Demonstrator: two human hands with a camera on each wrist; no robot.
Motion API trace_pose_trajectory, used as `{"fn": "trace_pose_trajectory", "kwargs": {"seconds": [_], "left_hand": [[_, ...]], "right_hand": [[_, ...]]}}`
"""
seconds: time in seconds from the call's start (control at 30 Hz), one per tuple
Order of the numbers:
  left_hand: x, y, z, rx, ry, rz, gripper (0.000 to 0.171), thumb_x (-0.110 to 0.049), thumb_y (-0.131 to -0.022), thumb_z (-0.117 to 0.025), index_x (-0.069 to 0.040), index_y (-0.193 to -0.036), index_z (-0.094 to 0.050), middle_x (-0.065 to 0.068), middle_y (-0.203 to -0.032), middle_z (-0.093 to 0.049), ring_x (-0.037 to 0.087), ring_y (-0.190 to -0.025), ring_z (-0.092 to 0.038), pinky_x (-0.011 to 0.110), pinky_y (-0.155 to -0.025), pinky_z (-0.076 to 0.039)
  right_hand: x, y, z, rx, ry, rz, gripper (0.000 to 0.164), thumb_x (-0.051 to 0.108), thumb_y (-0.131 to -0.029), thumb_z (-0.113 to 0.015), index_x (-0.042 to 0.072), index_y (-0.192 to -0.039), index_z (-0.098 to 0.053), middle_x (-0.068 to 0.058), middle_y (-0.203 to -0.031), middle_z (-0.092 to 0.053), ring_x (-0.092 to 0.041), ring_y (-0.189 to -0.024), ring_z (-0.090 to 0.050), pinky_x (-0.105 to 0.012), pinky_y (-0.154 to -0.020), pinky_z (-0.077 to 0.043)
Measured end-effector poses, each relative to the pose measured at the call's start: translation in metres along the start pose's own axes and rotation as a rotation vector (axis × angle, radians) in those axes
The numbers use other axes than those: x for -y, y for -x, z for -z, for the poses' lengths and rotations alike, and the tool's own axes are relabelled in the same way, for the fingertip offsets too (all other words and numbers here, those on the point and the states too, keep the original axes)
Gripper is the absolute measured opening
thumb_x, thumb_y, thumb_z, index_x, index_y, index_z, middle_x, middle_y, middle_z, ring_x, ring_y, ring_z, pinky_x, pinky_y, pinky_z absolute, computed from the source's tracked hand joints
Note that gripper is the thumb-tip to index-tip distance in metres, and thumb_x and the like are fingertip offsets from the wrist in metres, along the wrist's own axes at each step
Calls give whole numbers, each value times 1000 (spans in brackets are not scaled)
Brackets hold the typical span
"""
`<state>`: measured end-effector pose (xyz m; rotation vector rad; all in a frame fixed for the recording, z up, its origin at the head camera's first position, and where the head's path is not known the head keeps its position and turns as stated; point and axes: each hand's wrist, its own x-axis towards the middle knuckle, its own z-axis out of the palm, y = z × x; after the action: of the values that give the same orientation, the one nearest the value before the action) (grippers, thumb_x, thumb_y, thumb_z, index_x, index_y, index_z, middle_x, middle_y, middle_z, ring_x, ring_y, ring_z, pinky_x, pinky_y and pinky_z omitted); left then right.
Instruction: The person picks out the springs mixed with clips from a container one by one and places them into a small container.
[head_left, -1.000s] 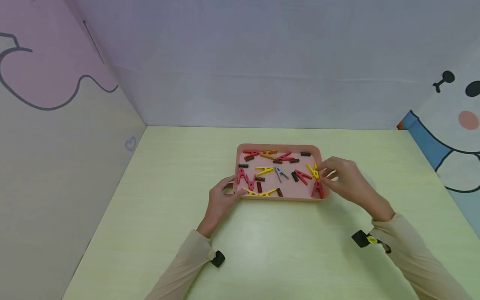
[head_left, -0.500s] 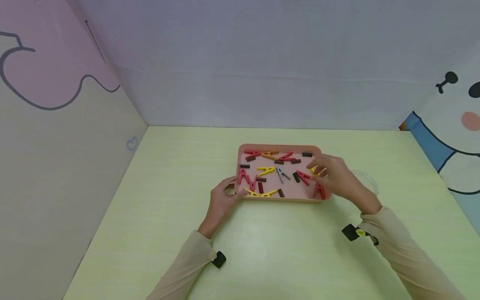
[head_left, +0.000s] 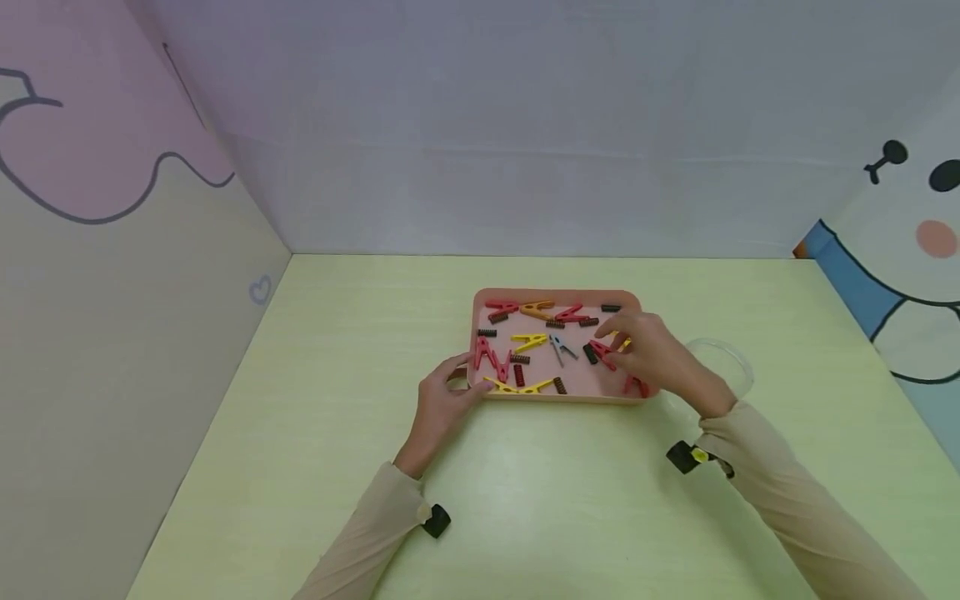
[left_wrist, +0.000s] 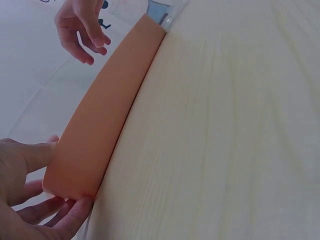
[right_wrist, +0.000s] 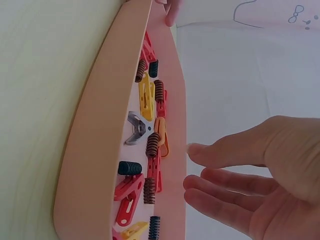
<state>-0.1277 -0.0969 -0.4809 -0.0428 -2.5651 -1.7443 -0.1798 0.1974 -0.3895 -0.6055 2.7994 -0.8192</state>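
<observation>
A shallow pink tray (head_left: 570,399) lies on the table, holding several red, yellow, orange and grey plastic clips and dark coil springs. My left hand (head_left: 444,400) grips its front left corner, thumb over the rim and fingers curled round the outer wall (left_wrist: 95,115). Above the tray's right part hovers my right hand (head_left: 651,350), fingertips close over a red clip (head_left: 601,351) beside a black spring (head_left: 590,354). In the right wrist view the right thumb and fingers (right_wrist: 215,195) are spread apart with nothing between them. The right hand partly hides a yellow clip and another red clip.
Behind my right wrist stands a clear round-rimmed plastic container (head_left: 738,357), seen also beyond the tray in the left wrist view. The pale wooden table (head_left: 360,333) meets a plain back wall (head_left: 480,200) and printed side walls.
My right hand has moved left across the tray, from the yellow clip at the right edge to over the red clip. The clear container has come into sight. My left hand keeps its place.
</observation>
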Motion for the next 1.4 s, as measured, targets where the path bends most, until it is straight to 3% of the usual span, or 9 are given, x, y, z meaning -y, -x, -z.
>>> {"fn": "trace_pose_trajectory", "kwargs": {"seconds": [0.4, 0.63, 0.73, 0.97, 1.4], "left_hand": [[2, -1, -1, 9, -8, 25, 55, -25, -80, -76, -7, -129, -57, 8, -128, -56, 23, -105, -58, 31, -77, -54], [3, -2, 0, 11, -1, 7, 55, -24, -81, -76, -6, -129, -57, 9, -126, -57, 24, -105, -58, 32, -77, -55], [3, -2, 0, 14, 3, -2, 55, -23, -81, -76, -5, -129, -57, 10, -126, -57, 24, -105, -59, 32, -77, -55], [4, -3, 0, 13, -11, -5, 55, -24, -81, -76, -5, -128, -57, 9, -127, -57, 24, -105, -59, 30, -77, -55], [6, -4, -1, 17, -11, -2, 55, -25, -80, -76, -6, -128, -58, 8, -127, -57, 23, -106, -58, 30, -77, -54]], "right_hand": [[-8, -18, -17, 30, 106, 48, 25, -7, -77, -70, -6, -102, -68, -18, -101, -66, -28, -79, -60, -36, -66, -54], [-12, -25, -26, -3, 193, 102, 24, -10, -73, -71, -5, -97, -70, -16, -96, -67, -26, -77, -52, -33, -62, -47], [-14, -28, -29, -10, 237, 120, 24, -9, -72, -72, -4, -95, -71, -15, -96, -68, -24, -78, -53, -36, -67, -47], [-14, -34, -36, 22, 267, 75, 19, -7, -76, -70, -2, -94, -72, -13, -96, -68, -28, -92, -57, -43, -83, -49], [-14, -37, -45, 110, 242, 48, 17, -6, -84, -62, -4, -97, -71, -16, -97, -66, -28, -94, -61, -39, -80, -51]]}}
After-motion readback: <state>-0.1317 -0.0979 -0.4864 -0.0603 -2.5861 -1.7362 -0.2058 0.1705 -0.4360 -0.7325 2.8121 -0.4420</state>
